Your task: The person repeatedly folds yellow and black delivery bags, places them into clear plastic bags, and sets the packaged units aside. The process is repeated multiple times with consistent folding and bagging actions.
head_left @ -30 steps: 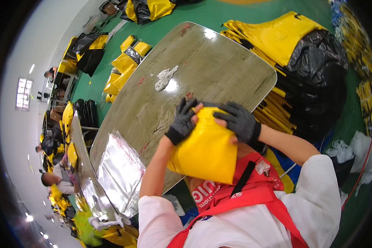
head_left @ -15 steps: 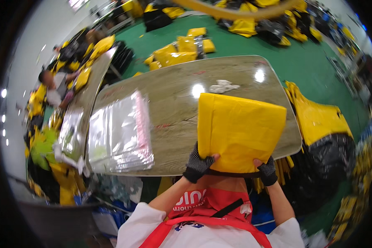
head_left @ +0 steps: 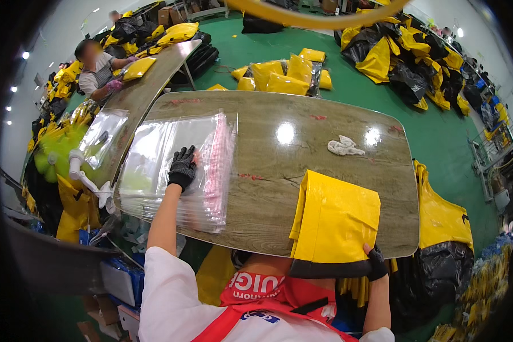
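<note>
**Holding on at the right, reaching across at the left**

Pinches the folded yellow piece (head_left: pixel 339 219) at its near right corner with the right hand (head_left: pixel 376 263), showing a thumb on top and hiding most fingers. Has it lying toward the near right corner of the bench (head_left: pixel 268 194), with its black border (head_left: pixel 328 269) hanging past the near edge. Rests the left hand (head_left: pixel 182 168), loosely spread, on the clear bags (head_left: pixel 154 139) by the left edge; cannot tell whether already pinching a layer.

Looks like the step of fetching a bag for the piece. Seems to call next for parting one top layer and drawing it rightward without dragging the rest. Likely to slide easily, being slick plastic.

Leaves bare top between bags and piece, and more toward the far edge, interrupted near the far right corner by a crumpled white cloth (head_left: pixel 346 146). Allows less room leftward, being hemmed in by a neighbouring bench (head_left: pixel 139 97). Gives way beyond the far edge to yellow packages (head_left: pixel 285 84) on the green floor (head_left: pixel 222 51).
</note>
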Demonstrator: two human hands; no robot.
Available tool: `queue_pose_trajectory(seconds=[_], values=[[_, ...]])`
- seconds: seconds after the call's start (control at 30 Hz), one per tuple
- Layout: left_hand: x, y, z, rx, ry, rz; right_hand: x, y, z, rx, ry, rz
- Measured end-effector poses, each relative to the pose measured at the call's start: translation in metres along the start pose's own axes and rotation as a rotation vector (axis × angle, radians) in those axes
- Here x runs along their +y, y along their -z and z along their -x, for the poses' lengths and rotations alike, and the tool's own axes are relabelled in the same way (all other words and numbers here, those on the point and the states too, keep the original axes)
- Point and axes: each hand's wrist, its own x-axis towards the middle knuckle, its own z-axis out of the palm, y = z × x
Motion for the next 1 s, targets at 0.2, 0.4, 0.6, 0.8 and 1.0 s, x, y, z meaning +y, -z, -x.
queue_pose_trajectory(seconds=[0.2,0.4,0.6,0.8,1.0], values=[[0.168,-0.007,0.037,-0.134,-0.538,0.095,-0.012,-0.001,0.011,0.014,0.062,-0.004],[0.270,0.013,0.105,-0.029,-0.842,0.268,-0.063,-0.029,0.048,0.052,-0.014,-0.037],[0.250,0.003,0.098,-0.211,-0.607,0.580,-0.061,0.000,0.072,0.020,-0.103,0.068],[0.258,0.010,0.100,-0.191,-0.512,0.849,-0.046,-0.009,0.081,0.007,-0.113,0.144],[0.257,0.066,0.098,-0.256,-0.871,0.624,0.028,-0.058,0.080,-0.078,-0.155,0.211]])
